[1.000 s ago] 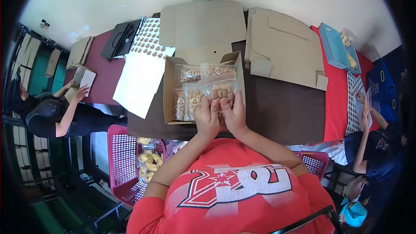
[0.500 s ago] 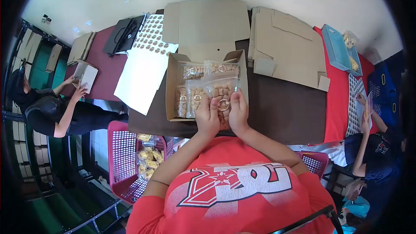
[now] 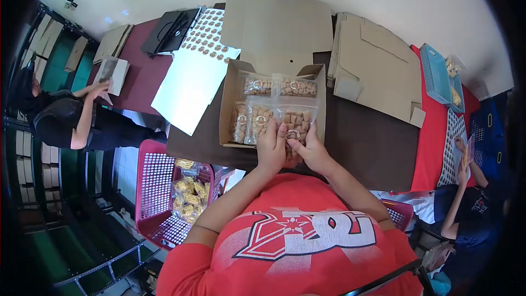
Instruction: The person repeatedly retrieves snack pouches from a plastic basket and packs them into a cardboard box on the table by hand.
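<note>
A clear zip pouch of light brown snack pieces (image 3: 296, 117) with a round label is between my two hands, over the front of an open cardboard box (image 3: 226, 111). My left hand (image 3: 272, 147) grips the pouch's left edge, thumb on its front. On the other side my right hand (image 3: 312, 152) is closed on the pouch, its thumb across the front by the label. Inside the box, similar labelled pouches (image 3: 259, 120) lie at the left and along the back. The held pouch's lower end is partly covered by my hands.
Flattened cardboard (image 3: 375, 68) is stacked at right, beside a blue basket (image 3: 435, 74). Sticker sheets (image 3: 183, 87) lie at left. A pink basket (image 3: 143, 186) with yellow snack packs stands below the table edge. Co-workers (image 3: 57, 118) are at both sides.
The view has shifted, so the box appears farther right. My right thumb has moved inward across the pouch front, and the pouch sits slightly lower. The left co-worker's hands have moved at their box.
</note>
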Demonstrator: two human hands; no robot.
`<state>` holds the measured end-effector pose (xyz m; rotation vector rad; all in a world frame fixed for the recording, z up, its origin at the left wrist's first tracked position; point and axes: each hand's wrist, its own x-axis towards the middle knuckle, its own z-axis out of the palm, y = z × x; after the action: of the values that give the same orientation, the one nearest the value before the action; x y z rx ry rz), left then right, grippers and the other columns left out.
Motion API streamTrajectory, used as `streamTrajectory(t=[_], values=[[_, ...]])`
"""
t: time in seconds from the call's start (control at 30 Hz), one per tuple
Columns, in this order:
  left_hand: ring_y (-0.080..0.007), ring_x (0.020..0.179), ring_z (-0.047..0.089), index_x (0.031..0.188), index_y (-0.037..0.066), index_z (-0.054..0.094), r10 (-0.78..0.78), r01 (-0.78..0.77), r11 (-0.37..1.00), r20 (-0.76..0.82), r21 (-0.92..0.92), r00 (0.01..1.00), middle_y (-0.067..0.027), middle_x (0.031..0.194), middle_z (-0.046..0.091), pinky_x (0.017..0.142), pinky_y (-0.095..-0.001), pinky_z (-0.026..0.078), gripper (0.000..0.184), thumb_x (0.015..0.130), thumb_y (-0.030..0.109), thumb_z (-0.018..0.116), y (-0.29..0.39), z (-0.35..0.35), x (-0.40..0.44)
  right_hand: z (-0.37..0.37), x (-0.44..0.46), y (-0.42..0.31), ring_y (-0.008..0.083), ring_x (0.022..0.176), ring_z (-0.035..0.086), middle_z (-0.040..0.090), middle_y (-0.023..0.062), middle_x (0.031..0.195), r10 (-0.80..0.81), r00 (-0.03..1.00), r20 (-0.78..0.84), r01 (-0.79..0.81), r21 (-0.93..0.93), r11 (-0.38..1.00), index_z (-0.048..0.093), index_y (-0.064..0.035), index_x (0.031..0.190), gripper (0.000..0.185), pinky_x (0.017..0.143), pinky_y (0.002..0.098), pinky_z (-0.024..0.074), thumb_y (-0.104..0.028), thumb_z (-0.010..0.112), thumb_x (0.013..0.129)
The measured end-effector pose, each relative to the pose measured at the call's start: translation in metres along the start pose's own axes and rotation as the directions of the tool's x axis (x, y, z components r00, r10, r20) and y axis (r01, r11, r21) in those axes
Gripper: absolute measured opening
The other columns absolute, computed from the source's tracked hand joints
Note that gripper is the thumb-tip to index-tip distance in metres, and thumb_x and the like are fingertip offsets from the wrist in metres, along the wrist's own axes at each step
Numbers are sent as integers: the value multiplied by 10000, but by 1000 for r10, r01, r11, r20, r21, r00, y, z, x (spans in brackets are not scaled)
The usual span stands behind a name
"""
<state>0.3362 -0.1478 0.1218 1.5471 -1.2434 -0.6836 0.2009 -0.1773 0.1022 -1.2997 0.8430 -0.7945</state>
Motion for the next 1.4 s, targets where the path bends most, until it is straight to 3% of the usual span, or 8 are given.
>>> streamTrajectory(t=[0.27,0.37,0.47,0.77,1.07,1.17,1.27,1.4], values=[[-185,731,625,935,2,485,-100,111,970,63,-215,993,-134,814,641,628,-335,468,250,975,249,467,1,-12,6,1,0,-26,211,1204,433,388,185,1341,87,990,109,-95,69,993,102,72,1392,823,978,310,390,-213,654,853],[-206,728,629,968,1,467,-12,19,982,37,-186,999,-138,818,647,647,-328,480,228,952,222,522,7,-9,-3,6,4,-9,183,1006,574,606,147,1088,4,990,-141,-7,-16,1000,406,61,1247,597,885,318,448,-323,653,862],[-228,653,608,944,2,456,115,-119,990,-55,-70,992,-137,731,610,587,-348,461,210,931,184,559,16,-7,-6,11,1,-9,168,957,593,630,136,1013,-97,980,-176,89,-50,995,458,48,1189,474,845,314,462,-302,602,904],[-202,539,434,858,13,424,37,-37,999,-4,-22,999,-134,636,483,503,-347,379,213,936,173,540,-4,-10,-16,16,-4,16,121,925,560,620,82,1009,11,978,-209,26,173,985,539,20,1072,356,827,277,449,-317,512,959],[-227,959,608,1154,-36,402,-57,76,992,186,-97,981,-201,1033,598,830,-333,470,502,840,236,684,-3,-16,-16,11,-12,-4,119,912,553,597,53,970,233,966,-109,-188,323,928,524,-16,1104,396,825,286,447,-383,481,963],[-280,964,608,1191,-29,365,1,-39,987,236,158,972,-205,1063,592,832,-360,468,546,824,209,693,0,-20,-18,5,-14,-6,125,895,569,607,56,987,331,940,-79,-308,214,927,515,-19,1128,377,812,286,461,-353,511,955],[-312,984,602,1223,-28,325,-73,24,992,392,127,917,-215,1077,585,834,-379,465,597,810,182,701,5,-24,-17,16,-15,-15,117,887,585,625,66,995,76,984,-160,-50,158,986,508,-13,1131,359,799,274,475,-318,539,946],[-300,1076,557,1252,-24,296,-41,22,999,460,45,887,-224,1148,543,895,-377,432,609,817,149,686,18,-29,-14,16,-16,-14,115,908,594,635,78,1011,104,982,-160,-68,214,974,494,-14,1149,359,816,268,481,-301,551,941]])
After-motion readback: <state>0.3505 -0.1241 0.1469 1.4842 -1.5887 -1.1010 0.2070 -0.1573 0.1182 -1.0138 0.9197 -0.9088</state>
